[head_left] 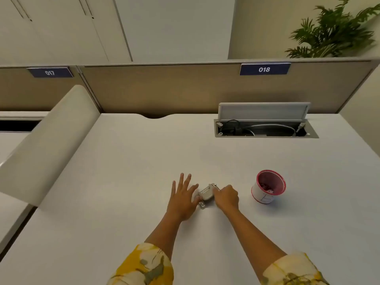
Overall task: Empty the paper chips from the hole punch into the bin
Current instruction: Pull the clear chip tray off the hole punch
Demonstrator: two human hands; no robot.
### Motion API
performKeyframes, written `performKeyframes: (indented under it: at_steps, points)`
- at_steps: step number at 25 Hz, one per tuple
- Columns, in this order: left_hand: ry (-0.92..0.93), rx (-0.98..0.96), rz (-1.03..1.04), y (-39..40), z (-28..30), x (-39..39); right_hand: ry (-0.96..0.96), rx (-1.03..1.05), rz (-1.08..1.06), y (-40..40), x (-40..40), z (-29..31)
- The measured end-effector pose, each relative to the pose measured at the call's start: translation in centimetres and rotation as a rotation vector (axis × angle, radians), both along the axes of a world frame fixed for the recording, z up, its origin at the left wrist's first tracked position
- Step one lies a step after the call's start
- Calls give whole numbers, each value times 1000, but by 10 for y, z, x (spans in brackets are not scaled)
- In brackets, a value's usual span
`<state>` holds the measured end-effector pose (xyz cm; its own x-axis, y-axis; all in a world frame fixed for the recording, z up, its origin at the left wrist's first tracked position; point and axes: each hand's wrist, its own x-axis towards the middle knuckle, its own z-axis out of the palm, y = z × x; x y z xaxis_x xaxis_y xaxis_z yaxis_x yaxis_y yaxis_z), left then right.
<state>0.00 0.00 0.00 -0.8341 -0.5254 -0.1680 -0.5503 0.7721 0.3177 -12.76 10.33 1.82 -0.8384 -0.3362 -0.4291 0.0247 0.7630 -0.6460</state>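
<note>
nothing's been tipped out yet, by the look of it. on the wide white worktop point(144, 161) a small red-rimmed white paper cup bin point(268, 187) sits just right of the little silver metal hole punch point(206, 195), still lying flat. it's pinched by the curled right hand point(226, 197) and steadied by the splayed left hand point(183, 195). lifting and dumping is left.

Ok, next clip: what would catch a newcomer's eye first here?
Two bare hands meet at a small metal hole punch on the white desk: the left hand spread open beside it, the right hand closed on it. Just right stands a red-rimmed paper cup, serving as bin, with scraps inside.
</note>
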Motion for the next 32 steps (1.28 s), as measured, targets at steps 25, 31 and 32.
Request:
performKeyframes:
  at_steps: [25,31,32]
  points:
    - [415,1119,426,11,28,-19,-71,-554,-40,30,-10,6]
    - [386,1202,381,10,31,-18,-428,-695,-41,30,-22,6]
    - [383,1220,378,10,33,-18,-463,-702,-65,29,-23,6]
